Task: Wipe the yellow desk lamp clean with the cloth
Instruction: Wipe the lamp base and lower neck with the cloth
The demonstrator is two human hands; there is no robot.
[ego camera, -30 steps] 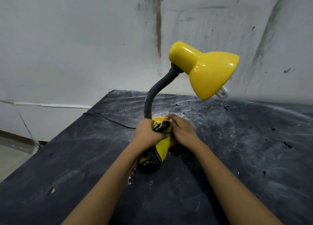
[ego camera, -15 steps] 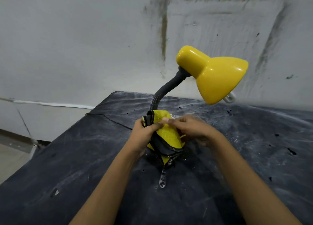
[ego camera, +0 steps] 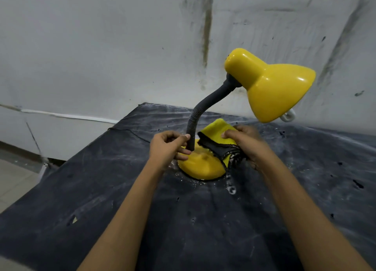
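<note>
The yellow desk lamp (ego camera: 272, 87) stands on the dark table, its grey flexible neck (ego camera: 205, 107) rising from a round yellow base (ego camera: 201, 166) and its shade pointing right and down. My left hand (ego camera: 168, 148) grips the neck just above the base, thumb and fingers curled round it. My right hand (ego camera: 246, 142) holds a folded yellow cloth with black edging (ego camera: 218, 136) beside the neck, over the right side of the base. A loose corner of the cloth hangs down past the base rim.
The table is covered with a dark, dusty sheet (ego camera: 203, 219) with small holes and white smears. A thin black cord (ego camera: 130, 131) runs off to the left behind the lamp. A stained white wall (ego camera: 101, 46) stands close behind the table.
My left hand has let go of the cloth and taken hold of the lamp neck. My right hand has carried the cloth to the right, uncovering the yellow base.
</note>
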